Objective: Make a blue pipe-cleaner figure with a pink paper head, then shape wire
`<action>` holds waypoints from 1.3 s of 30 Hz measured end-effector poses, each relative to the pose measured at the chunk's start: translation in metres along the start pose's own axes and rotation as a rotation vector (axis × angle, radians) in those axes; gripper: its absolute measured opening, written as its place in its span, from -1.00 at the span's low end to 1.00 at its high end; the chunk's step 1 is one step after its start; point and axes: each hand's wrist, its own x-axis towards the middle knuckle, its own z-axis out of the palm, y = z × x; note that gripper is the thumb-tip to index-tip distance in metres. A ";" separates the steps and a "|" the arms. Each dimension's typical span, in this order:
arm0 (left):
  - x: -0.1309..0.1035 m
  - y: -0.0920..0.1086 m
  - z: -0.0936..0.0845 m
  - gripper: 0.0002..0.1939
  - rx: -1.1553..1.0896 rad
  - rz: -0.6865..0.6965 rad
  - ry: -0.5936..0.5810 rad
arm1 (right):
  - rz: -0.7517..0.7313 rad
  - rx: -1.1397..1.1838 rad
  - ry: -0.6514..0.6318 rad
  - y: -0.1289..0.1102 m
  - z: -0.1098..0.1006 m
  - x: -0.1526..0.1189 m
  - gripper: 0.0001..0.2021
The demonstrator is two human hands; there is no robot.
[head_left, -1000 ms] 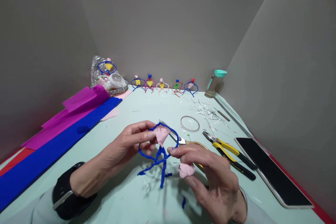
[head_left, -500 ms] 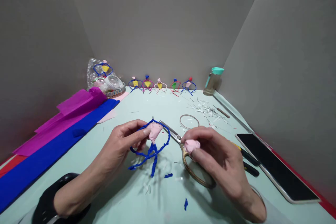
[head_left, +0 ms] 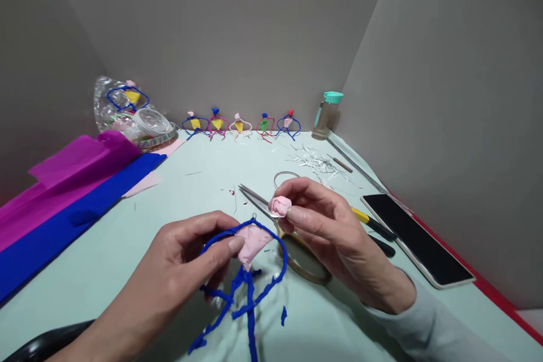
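Observation:
Between thumb and fingers, my left hand (head_left: 182, 260) grips a stick figure (head_left: 251, 311) of blue paper-wrapped wire by its pink paper torso (head_left: 254, 244). A small bare wire loop (head_left: 254, 217) tops the figure. My right hand (head_left: 328, 223) pinches a crumpled pink paper ball (head_left: 280, 206), apart from the loop and above it to the right. Below my right hand lie scissors (head_left: 303, 260) with brass-coloured handles, partly hidden by the hand. A blue paper scrap (head_left: 284, 315) is near the figure's right side.
Several small wire figures (head_left: 217, 124) stand along the back wall, beside a teal-lidded bottle (head_left: 326, 116). Wire clippings (head_left: 320, 164) lie at the back right. Pliers (head_left: 375, 223) and a phone (head_left: 416, 240) are on the right; magenta (head_left: 85, 161) and blue paper (head_left: 89, 220) on the left.
The view has shifted to the right. The figure has come nearer and lower in view with my left hand. My right hand has lifted the pink ball higher than the figure's loop.

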 end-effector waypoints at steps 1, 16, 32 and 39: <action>0.000 0.002 0.001 -0.65 0.001 -0.003 -0.003 | 0.013 0.001 -0.010 0.000 0.000 0.000 -0.92; -0.007 -0.001 0.008 -0.77 0.079 0.067 -0.010 | -0.042 -0.082 -0.099 0.008 -0.001 -0.001 -0.88; -0.008 -0.005 0.011 -0.79 0.117 0.108 0.048 | -0.290 -0.421 -0.120 0.012 0.004 -0.007 -0.87; -0.007 -0.013 0.010 -0.78 0.082 0.174 0.018 | -0.292 -0.473 -0.040 0.014 0.005 -0.009 -0.83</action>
